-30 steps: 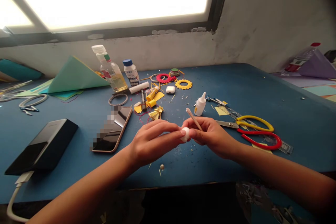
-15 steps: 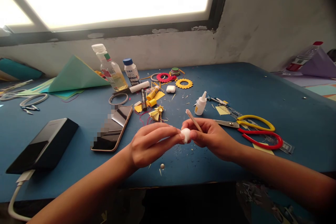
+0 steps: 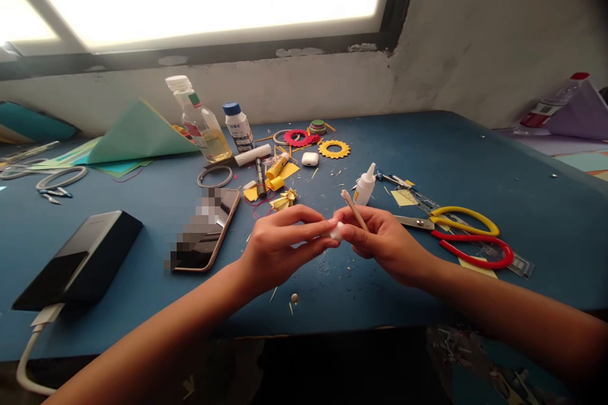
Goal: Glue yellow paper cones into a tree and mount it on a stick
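Above the blue table, my left hand (image 3: 280, 243) closes its fingertips on a small white ball (image 3: 337, 231) that looks like cotton; fingers cover part of it. Thumb and fingers of my right hand (image 3: 380, 237) pinch the same ball from the other side. A thin brownish stick (image 3: 354, 209), pale at its tip, also slants up out of my right hand. Just behind that hand stands a white squeeze bottle (image 3: 364, 188) with a pointed nozzle. Scissors (image 3: 463, 221) with one yellow and one red handle lie right of it.
A phone (image 3: 216, 247) and a black device (image 3: 78, 259) with a white cable lie left. Further back are bottles (image 3: 204, 130), yellow paper pieces (image 3: 285, 199), a yellow ring (image 3: 334, 149) and a white earbud case (image 3: 310, 159). A small bead (image 3: 294, 298) lies near the front edge.
Both hands stay together at the white ball and have risen slightly. My left fingers have shifted over the ball, hiding more of it than half a second ago.
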A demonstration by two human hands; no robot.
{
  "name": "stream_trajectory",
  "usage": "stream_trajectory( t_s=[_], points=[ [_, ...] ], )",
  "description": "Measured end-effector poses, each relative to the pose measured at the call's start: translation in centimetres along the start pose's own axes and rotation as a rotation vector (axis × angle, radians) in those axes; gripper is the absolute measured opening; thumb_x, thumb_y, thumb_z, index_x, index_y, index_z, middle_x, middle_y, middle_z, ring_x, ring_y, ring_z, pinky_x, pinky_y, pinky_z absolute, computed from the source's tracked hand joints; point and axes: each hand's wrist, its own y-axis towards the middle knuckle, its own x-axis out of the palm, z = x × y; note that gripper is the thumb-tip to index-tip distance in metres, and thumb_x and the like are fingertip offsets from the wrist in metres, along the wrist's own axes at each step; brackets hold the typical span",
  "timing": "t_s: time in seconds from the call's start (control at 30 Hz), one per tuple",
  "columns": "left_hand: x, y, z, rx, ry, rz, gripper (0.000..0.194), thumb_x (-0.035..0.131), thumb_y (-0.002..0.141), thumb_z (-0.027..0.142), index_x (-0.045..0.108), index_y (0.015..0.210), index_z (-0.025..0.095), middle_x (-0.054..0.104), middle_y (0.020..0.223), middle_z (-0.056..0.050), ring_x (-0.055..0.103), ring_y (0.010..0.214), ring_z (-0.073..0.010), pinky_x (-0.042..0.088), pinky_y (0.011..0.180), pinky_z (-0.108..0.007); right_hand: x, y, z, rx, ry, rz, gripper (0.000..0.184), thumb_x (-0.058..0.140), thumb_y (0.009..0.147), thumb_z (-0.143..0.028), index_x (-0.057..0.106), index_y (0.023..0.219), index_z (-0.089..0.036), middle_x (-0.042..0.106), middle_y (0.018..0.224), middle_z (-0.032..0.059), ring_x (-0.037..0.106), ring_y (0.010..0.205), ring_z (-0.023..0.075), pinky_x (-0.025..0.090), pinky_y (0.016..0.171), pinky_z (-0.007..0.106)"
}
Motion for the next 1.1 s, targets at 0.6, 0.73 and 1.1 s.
stream_trajectory(
  t_s=[0.6, 0.73, 1.1],
  points=[
    [0.6, 0.1, 1.0, -0.166, -0.023, 0.207, 0.017, 0.071, 0.075, 0.011, 0.070, 0.091, 0.017, 0.060, 0.092, -0.003, 0.062, 0.076, -0.0096, 0.059, 0.053, -0.015, 0.4, 0.2, -0.3, 0.030, 0.097, 0.098, 0.023, 0.073, 0.077, -0.039, 0.062, 0.085, -0.020, 0.047, 0.061, -0.0080, 0.023, 0.046, 0.0033, 0.018, 0.042, 0.020],
    [0.3, 0.2, 1.1, -0.099, 0.029, 0.182, 0.014, 0.076, 0.072, 0.014, 0.071, 0.084, 0.019, 0.053, 0.083, 0.000, 0.056, 0.071, -0.0072, 0.057, 0.051, -0.014, 0.2, -0.1, -0.1, 0.000, 0.040, 0.142, 0.021, 0.077, 0.074, -0.034, 0.063, 0.084, -0.022, 0.052, 0.065, -0.0071, 0.033, 0.050, 0.0038, 0.027, 0.046, 0.019],
    [-0.2, 0.5, 0.9, -0.083, 0.059, 0.099, 0.009, 0.074, 0.074, 0.014, 0.069, 0.081, 0.016, 0.054, 0.078, 0.001, 0.054, 0.066, -0.0066, 0.052, 0.052, -0.015, 0.1, -0.3, -0.2, -0.080, -0.144, 0.170, 0.023, 0.078, 0.072, -0.034, 0.065, 0.087, -0.022, 0.065, 0.079, -0.0017, 0.058, 0.071, 0.0108, 0.046, 0.068, 0.023]
  ],
)
